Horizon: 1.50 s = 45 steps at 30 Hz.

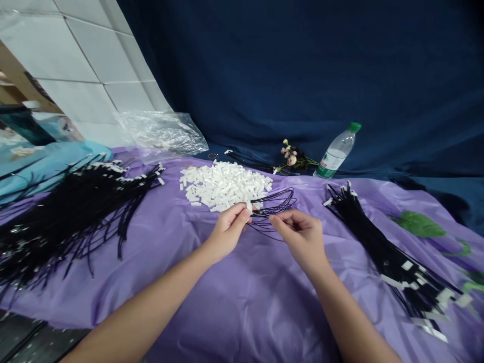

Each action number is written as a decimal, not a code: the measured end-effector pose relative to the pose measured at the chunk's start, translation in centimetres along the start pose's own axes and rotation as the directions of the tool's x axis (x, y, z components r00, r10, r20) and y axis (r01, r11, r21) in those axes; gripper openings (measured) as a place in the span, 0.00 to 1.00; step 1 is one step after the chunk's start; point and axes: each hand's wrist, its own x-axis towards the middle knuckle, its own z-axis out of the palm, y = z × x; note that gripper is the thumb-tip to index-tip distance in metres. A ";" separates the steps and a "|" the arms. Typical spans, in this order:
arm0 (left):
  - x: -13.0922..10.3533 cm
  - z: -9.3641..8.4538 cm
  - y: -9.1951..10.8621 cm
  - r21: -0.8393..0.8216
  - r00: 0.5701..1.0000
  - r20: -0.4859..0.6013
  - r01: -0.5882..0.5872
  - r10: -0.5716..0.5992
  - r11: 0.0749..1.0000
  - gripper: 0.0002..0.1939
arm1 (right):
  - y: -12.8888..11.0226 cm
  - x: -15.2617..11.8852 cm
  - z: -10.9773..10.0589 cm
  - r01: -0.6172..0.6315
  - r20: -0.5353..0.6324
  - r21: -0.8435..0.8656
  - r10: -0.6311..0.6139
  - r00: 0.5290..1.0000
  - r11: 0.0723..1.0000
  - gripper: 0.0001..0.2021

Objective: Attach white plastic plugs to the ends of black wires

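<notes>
Near the middle of the view my left hand (231,224) is closed, with a small white plastic piece (249,206) pinched between thumb and finger. Thin black cords (278,201) run in loops between my two hands. My right hand (300,234) is closed on the cords at their lower right, thumb and forefinger pressed together. How the cords meet the white piece is too small to make out. Just behind my hands lies a heap of small white plastic pieces (227,184) on the purple cloth (242,302).
A broad pile of black cords with white ends (75,201) spreads at left. Another black cord bundle (378,242) lies at right. Behind stand a plastic bottle (338,151) with a green cap, artificial flowers (292,159) and a clear plastic bag (162,132), before a dark blue curtain (302,65).
</notes>
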 end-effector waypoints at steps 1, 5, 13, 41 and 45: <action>0.0 0.0 -0.1 0.003 1.000 0.004 -0.001 0.001 1.000 0.18 | 0.0 0.0 0.0 -0.006 0.003 0.001 0.006 1.000 1.000 0.14; -0.1 0.0 -0.1 0.014 1.000 0.012 -0.006 0.006 1.000 0.18 | 0.1 0.0 0.0 -0.016 0.011 -0.013 0.017 1.000 1.000 0.14; -0.2 0.0 0.2 0.028 1.000 0.002 0.011 -0.011 1.000 0.20 | -0.3 -0.1 0.0 -0.058 0.036 -0.009 0.058 0.998 0.998 0.15; -0.5 0.3 0.0 -0.063 0.990 0.068 0.130 -0.126 0.990 0.23 | 0.7 -0.6 0.9 0.088 0.107 -0.138 -0.074 0.992 0.987 0.12; -0.5 0.5 0.0 -0.116 0.983 0.060 0.182 -0.176 0.976 0.23 | 0.9 -0.6 1.0 0.079 0.106 -0.117 -0.067 0.992 0.990 0.12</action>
